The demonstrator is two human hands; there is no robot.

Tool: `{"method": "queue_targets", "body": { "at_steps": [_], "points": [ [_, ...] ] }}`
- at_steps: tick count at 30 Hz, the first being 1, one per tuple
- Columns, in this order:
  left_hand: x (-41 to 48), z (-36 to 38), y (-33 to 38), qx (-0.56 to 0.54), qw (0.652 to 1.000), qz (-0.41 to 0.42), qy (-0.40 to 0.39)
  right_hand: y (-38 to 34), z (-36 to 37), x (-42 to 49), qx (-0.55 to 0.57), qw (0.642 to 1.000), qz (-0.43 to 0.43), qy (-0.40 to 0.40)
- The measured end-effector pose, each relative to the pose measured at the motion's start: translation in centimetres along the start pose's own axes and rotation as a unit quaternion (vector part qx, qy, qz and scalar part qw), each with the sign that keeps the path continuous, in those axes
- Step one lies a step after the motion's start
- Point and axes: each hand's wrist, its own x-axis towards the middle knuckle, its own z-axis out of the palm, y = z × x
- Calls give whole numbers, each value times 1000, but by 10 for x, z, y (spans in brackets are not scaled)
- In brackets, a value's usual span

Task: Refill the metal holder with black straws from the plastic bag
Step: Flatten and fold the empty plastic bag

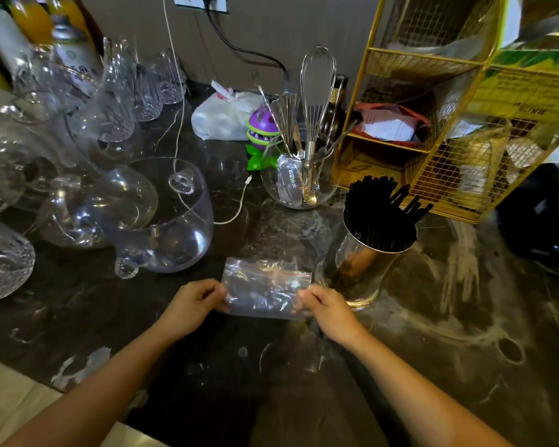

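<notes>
the dark marble-patterned worktop [433, 333] carries glassware on the left and a gold wire rack at the rear right. the shiny cylindrical metal holder [362, 269] stands upright just right of centre, packed with black straws [378, 214] leaning rightward. the clear zip-seal plastic bag [267, 288] appears empty, held flat between both hands: left hand [191, 306] pinches its left edge, right hand [328, 309] its right edge, likely for smoothing or folding.

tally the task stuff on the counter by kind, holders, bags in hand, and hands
metal holder: 1, full of black straws
plastic bag: 1, looks empty, held at both ends
hands: 2, left hand, right hand
total: 4
</notes>
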Motion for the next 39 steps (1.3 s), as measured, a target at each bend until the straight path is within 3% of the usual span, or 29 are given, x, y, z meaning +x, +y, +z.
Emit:
{"method": "queue_targets", "body": {
  "at_steps": [4, 11, 14, 18, 21, 25, 31, 35, 39],
  "points": [
    [10, 7, 1, 14, 999, -31, 39, -3, 8, 8, 31, 997, 55, 54],
    [22, 11, 4, 106, 991, -51, 64, -12, 16, 26, -67, 987, 112, 98],
    [22, 14, 8, 194, 978, -12, 79, -15, 18, 29, -113, 981, 123, 102],
    [20, 20, 11, 351, 926, 96, 105, -15, 19, 30, -196, 967, 106, 123],
    [22, 21, 10, 444, 865, 220, 79, -15, 20, 29, -302, 944, 65, 119],
    [26, 18, 12, 488, 832, 264, 5, -14, 21, 26, -336, 936, -18, 103],
    [32, 25, -1, 490, 829, 260, -68, -7, 22, 10, -337, 923, -186, 12],
    [31, 30, -9, 484, 842, 207, -113, 5, 29, 4, -388, 907, -152, -63],
    [30, 31, -11, 489, 837, 185, -163, 7, 30, 4, -404, 903, -118, -84]
  ]
}}
